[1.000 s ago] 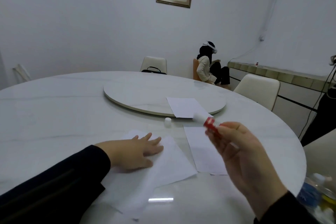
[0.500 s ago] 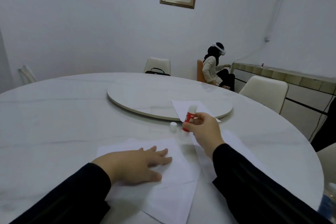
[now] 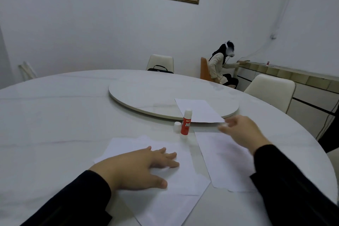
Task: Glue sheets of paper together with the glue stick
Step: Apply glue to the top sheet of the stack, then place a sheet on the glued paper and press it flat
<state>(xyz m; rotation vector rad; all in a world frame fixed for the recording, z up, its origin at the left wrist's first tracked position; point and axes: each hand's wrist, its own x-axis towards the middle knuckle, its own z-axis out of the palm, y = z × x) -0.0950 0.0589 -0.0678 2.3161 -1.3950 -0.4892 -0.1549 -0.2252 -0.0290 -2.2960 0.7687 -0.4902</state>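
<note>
Standing upright and uncapped on the counter, the glue stick has its small white cap just beside it on the left; neither hand touches it. Left hand lies flat, fingers spread, pressing on the near stack of paper, whose offset edges suggest two overlapped sheets. Right hand is blurred, hovering loosely open over a second sheet to the right, holding nothing. A third sheet rests partly on the turntable, apart from both hands. Judgement: whether glue is already applied cannot be seen on the white paper. At least two loose sheets are not yet joined, so the task looks mid-way; laying on the next sheet and pressing it down appears to remain.
</note>
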